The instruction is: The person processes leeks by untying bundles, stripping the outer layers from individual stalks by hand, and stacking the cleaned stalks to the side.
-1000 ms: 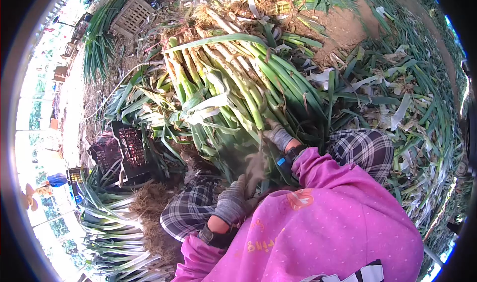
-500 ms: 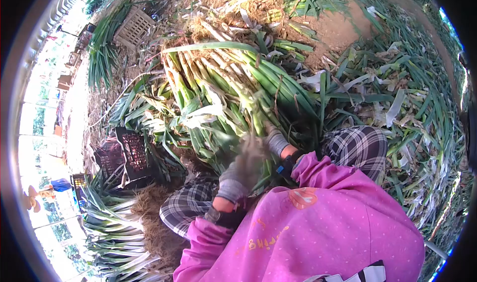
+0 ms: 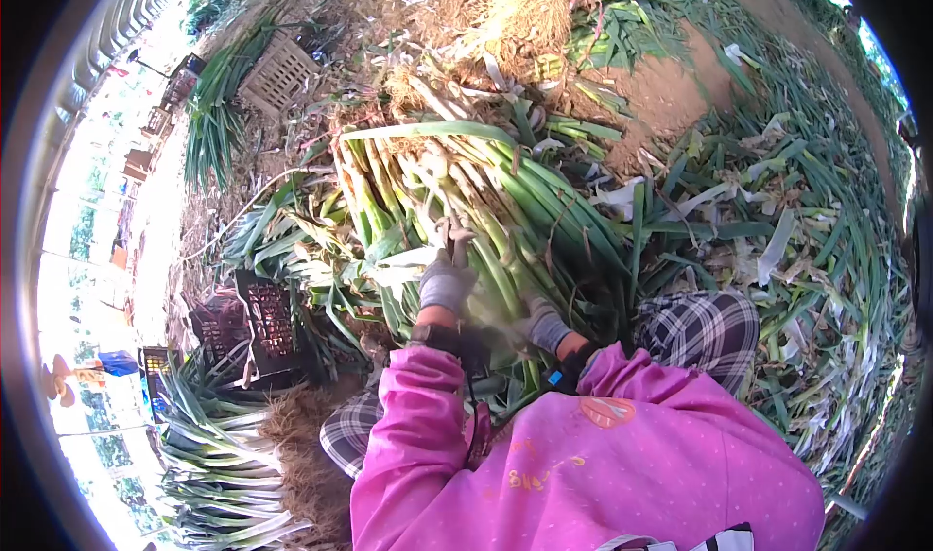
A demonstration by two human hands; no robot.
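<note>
A heap of leeks [image 3: 573,206] with pale, soil-streaked stems and long green leaves lies in front of my knees. My left hand [image 3: 449,271], in a dirty grey-cuffed glove, reaches over the pile with its fingers curled around a leek stem. Lower and to the right, my right hand [image 3: 542,324] is in the same kind of glove. It is closed around a leek stalk [image 3: 498,277] near the front of the heap; its fingertips are blurred and partly hidden by leaves.
Black plastic crates [image 3: 267,318] stand at the left. Below them lies a row of trimmed leeks [image 3: 219,473] with roots. A pale crate [image 3: 279,73] is at the back left. Loose leaves [image 3: 807,230] cover the ground at right, and dry roots [image 3: 530,12] lie at the back.
My left hand has moved forward, away from my body, from beside my right hand to farther up the stems. The right hand has shifted slightly down, still at the stalks.
</note>
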